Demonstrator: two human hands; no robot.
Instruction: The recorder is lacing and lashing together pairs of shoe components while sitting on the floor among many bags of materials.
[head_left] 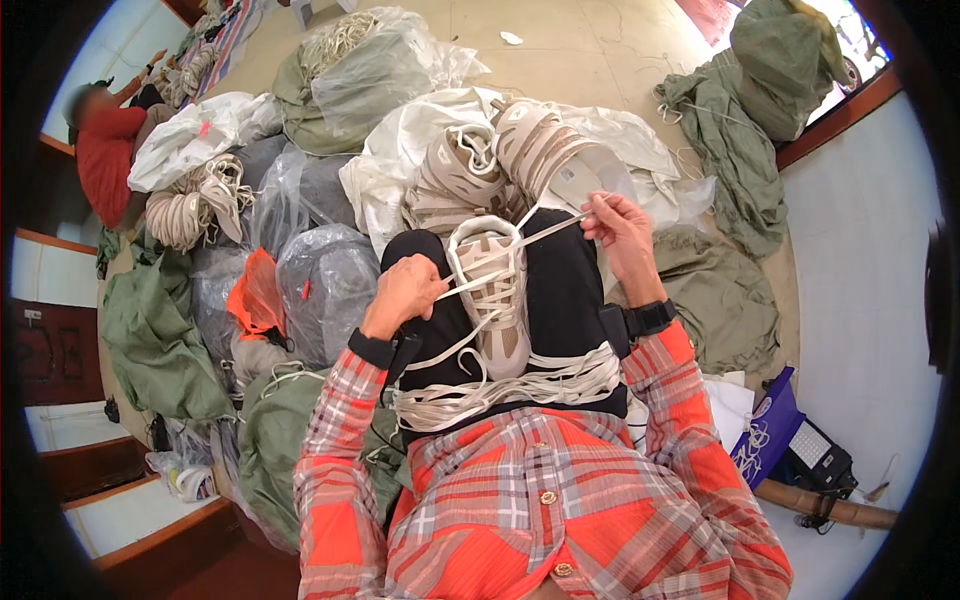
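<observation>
A beige and white shoe upper [508, 325] rests between my black-trousered thighs, its toe toward me. White shoelaces criss-cross its front. My left hand [402, 290] is closed at its left side, gripping a shoelace that runs to the eyelets. Up and to the right, my right hand [620, 238] pinches another length of shoelace, drawn taut from the upper's collar. A thick bundle of loose white laces [520, 392] lies across my lap. Just beyond my knees sit nested stacks of similar uppers [540, 150], on white sacking.
Clear plastic bags [330, 285] and green sacks [160, 335] crowd the left. An orange bag [258, 295] lies among them. Another person in red [108, 150] sits at the far left. At right are a green sack [720, 150] and a purple box [768, 420] holding laces.
</observation>
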